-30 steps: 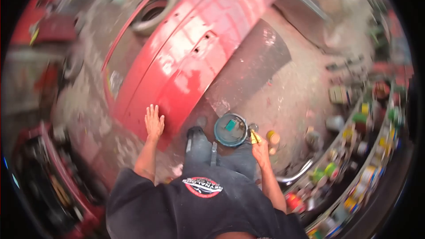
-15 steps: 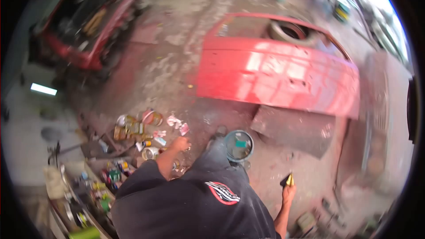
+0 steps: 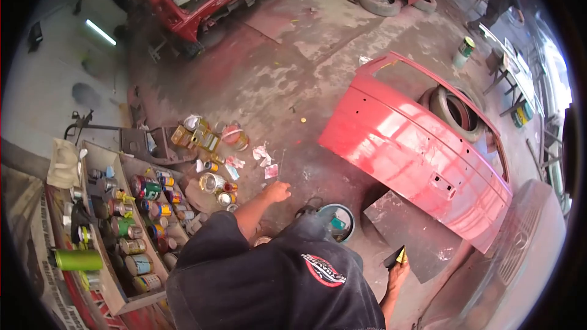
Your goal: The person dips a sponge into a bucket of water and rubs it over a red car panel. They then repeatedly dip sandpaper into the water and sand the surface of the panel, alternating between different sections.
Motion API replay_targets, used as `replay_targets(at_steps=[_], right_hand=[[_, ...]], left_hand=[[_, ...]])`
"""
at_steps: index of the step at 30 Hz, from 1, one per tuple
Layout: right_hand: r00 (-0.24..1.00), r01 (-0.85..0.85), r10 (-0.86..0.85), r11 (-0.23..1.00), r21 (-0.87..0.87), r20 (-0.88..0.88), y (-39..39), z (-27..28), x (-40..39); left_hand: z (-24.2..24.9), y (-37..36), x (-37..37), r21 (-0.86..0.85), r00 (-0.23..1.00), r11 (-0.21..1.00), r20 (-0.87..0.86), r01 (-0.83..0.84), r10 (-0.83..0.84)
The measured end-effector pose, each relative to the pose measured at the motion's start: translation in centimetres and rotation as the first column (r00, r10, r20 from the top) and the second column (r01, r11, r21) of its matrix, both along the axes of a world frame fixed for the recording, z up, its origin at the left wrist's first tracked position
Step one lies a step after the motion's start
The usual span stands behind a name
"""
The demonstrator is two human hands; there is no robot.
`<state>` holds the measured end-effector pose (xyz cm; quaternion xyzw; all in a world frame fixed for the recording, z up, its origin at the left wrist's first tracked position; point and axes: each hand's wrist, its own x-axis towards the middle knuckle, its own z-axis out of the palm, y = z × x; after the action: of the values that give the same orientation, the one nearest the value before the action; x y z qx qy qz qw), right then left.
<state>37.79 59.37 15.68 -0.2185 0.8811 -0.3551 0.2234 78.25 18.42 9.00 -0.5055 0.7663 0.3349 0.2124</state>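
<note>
My left hand (image 3: pixel 279 191) hangs out in front of my body with its fingers loosely curled in. I see nothing in it. Beneath it on the floor lie crumpled pink-stained papers (image 3: pixel 271 172). Low at the right, my right hand (image 3: pixel 398 273) grips a small folded black-and-yellow sheet (image 3: pixel 398 256) that sticks up from the fingers; its exact kind is hard to make out. A red car door panel (image 3: pixel 416 146) with glossy and dull patches is propped beyond that hand. By my legs stands a round bucket (image 3: pixel 351 227) with a green item inside.
At left, a wooden crate (image 3: pixel 125 301) holds several paint cans. More cans (image 3: pixel 208 140) stand on the floor. Tires (image 3: pixel 455 113) lie behind the panel, and a dark sheet (image 3: pixel 416 238) beneath it. A red car body (image 3: pixel 183 21) stands at the back; a person (image 3: pixel 502 1) is far right.
My view has swung left and up, so the door panel now sits farther right and the crate shows fully. My right hand still grips the folded sheet.
</note>
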Motion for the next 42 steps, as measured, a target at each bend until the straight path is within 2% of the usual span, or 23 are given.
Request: replay_targets(at_steps=[3,6,8,10,12,13,14,16,19,21,22,24,26,27,29,34,35,37,38,39,40,41,42], right_hand=[[0.996,-0.075,0.073,0.997,-0.026,-0.058,-1.8,0.5,-1.2],[0.974,-0.22,0.221,0.975,-0.015,0.052,-2.7,-1.0,-4.1],[0.966,-0.257,0.257,0.966,0.017,0.012,-0.8,-8.2,-7.1],[0.936,-0.342,0.342,0.939,0.01,-0.084,-0.5,-9.6,-8.2],[0.929,-0.32,0.274,0.933,0.164,0.249,-1.9,-5.0,-9.4],[0.93,-0.365,0.354,0.918,0.158,0.095,0.6,-9.6,-11.1],[0.94,-0.326,0.303,0.933,0.149,0.159,2.6,-12.2,-12.6],[0.938,-0.251,0.203,0.957,0.147,0.282,5.3,-15.3,-14.4],[0.955,-0.261,0.235,0.955,0.139,0.18,8.1,-16.8,-14.7],[0.95,-0.291,0.249,0.925,0.243,0.188,9.0,-17.1,-14.5],[0.926,-0.354,0.336,0.931,0.084,0.173,9.1,-16.7,-13.8],[0.931,-0.341,0.245,0.848,0.406,0.272,9.0,-14.8,-12.2],[0.901,-0.325,0.214,0.909,0.261,0.377,9.1,-15.6,-10.3],[0.903,-0.331,0.205,0.892,0.308,0.379,8.7,-16.2,-9.1],[0.832,-0.271,0.05,0.906,0.326,0.552,6.5,-15.9,-6.6],[0.812,-0.411,0.314,0.906,0.1,0.491,1.7,-19.2,0.1],[0.802,-0.471,0.4,0.88,0.058,0.445,3.5,-23.2,1.2],[0.838,-0.545,0.431,0.704,0.455,0.335,5.7,-26.9,3.0],[0.764,-0.555,0.289,0.749,0.36,0.576,1.1,-25.4,3.6],[0.791,-0.467,0.309,0.863,0.194,0.528,0.3,-27.9,5.0],[0.808,-0.39,0.339,0.921,0.006,0.481,-0.2,-30.6,6.4],[0.758,-0.388,0.121,0.874,0.293,0.641,-2.0,-31.5,6.4],[0.817,-0.39,0.19,0.877,0.28,0.544,-0.6,-34.9,7.1]], left_hand=[[0.5,-0.4,0.1,-0.078,0.995,0.992,0.019,-0.101,0.103],[0.5,1.3,-0.1,-0.166,0.98,0.967,-0.008,-0.195,0.197],[0.6,5.3,-2.1,-0.173,0.971,0.956,-0.016,-0.237,0.238],[1.6,8.9,-4.5,-0.158,0.972,0.961,0.018,-0.227,0.233],[-0.3,14.7,-6.0,-0.159,0.965,0.954,-0.107,-0.255,0.241],[0.6,16.9,-7.7,-0.08,0.974,0.971,-0.06,-0.225,0.22],[1.4,18.9,-9.5,0.003,0.98,0.98,-0.018,-0.197,0.197],[-1.7,23.0,-10.9,0.05,0.998,0.997,-0.037,-0.058,0.06],[-5.9,27.5,-13.4,0.018,0.993,1.0,-0.115,0.003,-0.001],[-8.7,27.7,-15.3,0.009,0.996,1.0,-0.083,-0.018,0.019],[-9.8,28.9,-15.6,0.043,0.997,0.999,-0.073,-0.011,0.014],[-10.1,28.2,-17.6,0.093,0.997,0.992,0.014,-0.082,0.081],[-15.9,29.3,-16.7,-0.014,0.988,0.988,-0.03,-0.153,0.153],[-15.9,27.7,-17.1,0.076,0.985,0.983,-0.028,-0.168,0.17],[-17.2,25.4,-16.7,0.025,0.975,0.983,-0.124,-0.184,0.185],[-21.9,20.7,-15.2,0.001,0.911,0.912,0.034,-0.411,0.411],[-23.8,20.4,-14.8,0.034,0.898,0.898,-0.024,-0.439,0.439],[-27.1,21.3,-15.1,0.221,0.794,0.804,-0.156,-0.552,0.588],[-30.7,21.8,-14.7,0.072,0.969,0.985,-0.208,0.154,-0.137],[-32.9,23.6,-15.0,0.124,0.933,0.958,-0.223,-0.259,0.282],[-30.7,22.6,-16.3,0.0,0.841,0.881,-0.298,-0.474,0.452],[-31.2,21.8,-16.3,0.027,0.871,0.904,-0.255,-0.427,0.419],[-31.6,21.6,-16.1,-0.023,0.867,0.899,-0.278,-0.436,0.413]])
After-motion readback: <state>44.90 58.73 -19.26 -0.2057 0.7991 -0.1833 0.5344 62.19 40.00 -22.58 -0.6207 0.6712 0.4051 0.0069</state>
